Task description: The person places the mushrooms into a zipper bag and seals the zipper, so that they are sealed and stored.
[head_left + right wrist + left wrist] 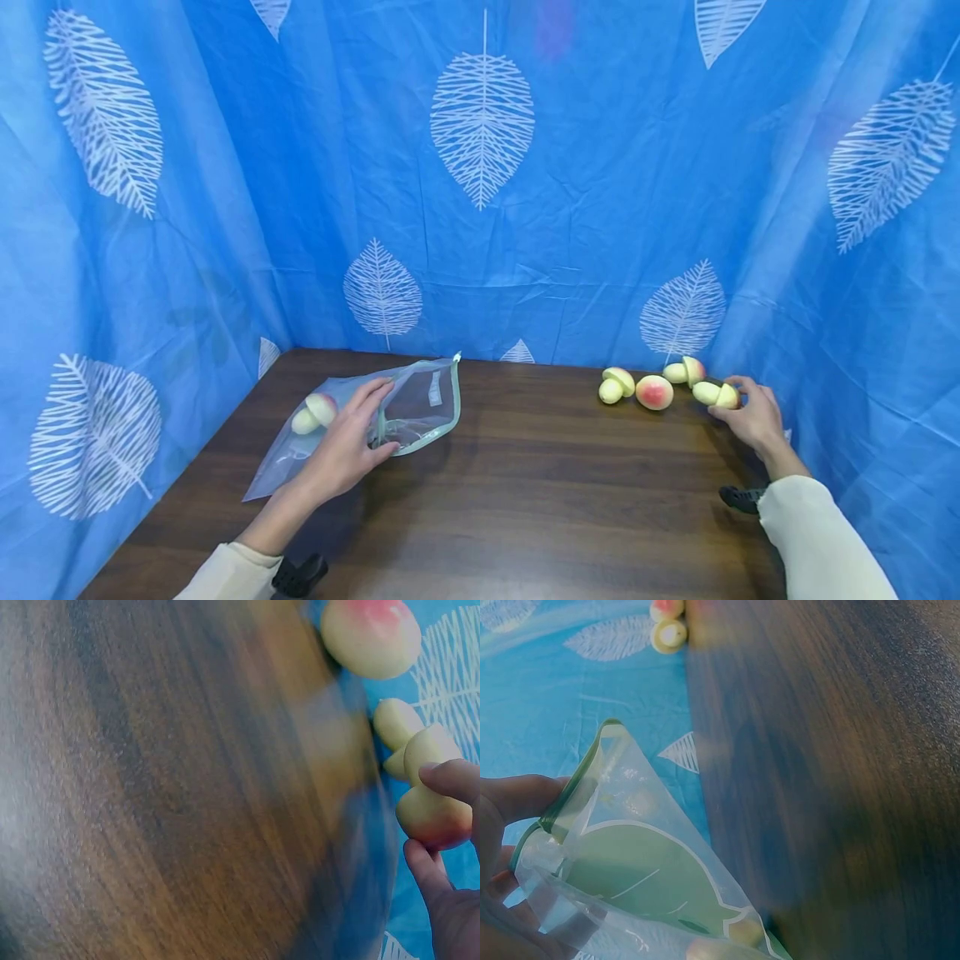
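Note:
At the right end of the table, my right hand (753, 414) pinches a toy mushroom (707, 393) by its reddish cap, thumb and fingertips on either side. The right wrist view shows this mushroom (431, 817) stem up, a second toy mushroom (397, 724) partly behind it. On the left, a clear zip bag (442, 392) with a pale green rim lies with its mouth facing right. My left hand (341, 450) holds the bag near its mouth, thumb and fingers apart around the green rim (592, 761). Inside the bag is one toy mushroom (313, 414).
Along the table's back edge stand a pale yellow toy mushroom (617, 385), a round red-and-yellow piece (654, 392) and another mushroom (684, 371). A blue curtain (570, 208) with white leaf prints surrounds the brown wooden table (540, 517) at the back and sides.

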`<move>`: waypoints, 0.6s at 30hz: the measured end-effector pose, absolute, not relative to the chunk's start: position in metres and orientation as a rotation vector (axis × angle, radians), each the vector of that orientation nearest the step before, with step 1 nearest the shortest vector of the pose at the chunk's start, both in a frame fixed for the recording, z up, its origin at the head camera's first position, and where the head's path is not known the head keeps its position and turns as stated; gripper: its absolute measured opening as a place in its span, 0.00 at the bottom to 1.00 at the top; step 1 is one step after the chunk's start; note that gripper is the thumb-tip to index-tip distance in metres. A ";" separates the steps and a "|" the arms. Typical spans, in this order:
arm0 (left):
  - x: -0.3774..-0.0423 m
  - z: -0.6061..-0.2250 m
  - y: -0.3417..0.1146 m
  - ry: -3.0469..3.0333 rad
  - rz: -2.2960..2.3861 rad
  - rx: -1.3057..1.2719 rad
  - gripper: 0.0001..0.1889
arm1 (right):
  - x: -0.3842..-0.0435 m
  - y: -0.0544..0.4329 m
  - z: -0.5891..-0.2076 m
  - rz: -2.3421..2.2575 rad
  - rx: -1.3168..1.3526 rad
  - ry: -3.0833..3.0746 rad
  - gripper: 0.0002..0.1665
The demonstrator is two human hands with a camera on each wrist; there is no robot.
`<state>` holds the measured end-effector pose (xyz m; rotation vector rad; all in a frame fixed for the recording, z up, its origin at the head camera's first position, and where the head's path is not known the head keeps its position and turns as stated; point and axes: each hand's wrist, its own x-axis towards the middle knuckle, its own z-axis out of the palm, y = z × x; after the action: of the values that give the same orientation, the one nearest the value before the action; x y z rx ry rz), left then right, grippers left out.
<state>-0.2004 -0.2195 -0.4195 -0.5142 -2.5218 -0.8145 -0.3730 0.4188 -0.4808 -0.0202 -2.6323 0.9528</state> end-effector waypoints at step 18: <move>-0.203 -0.421 -0.220 -2.505 -0.842 -0.542 0.47 | -0.357 0.381 -0.441 0.834 0.291 -2.571 0.36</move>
<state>-0.2026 -0.2204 -0.4209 -0.5417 -2.5047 -0.8416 -0.3569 0.3814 -0.4410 0.2909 -2.5713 0.8339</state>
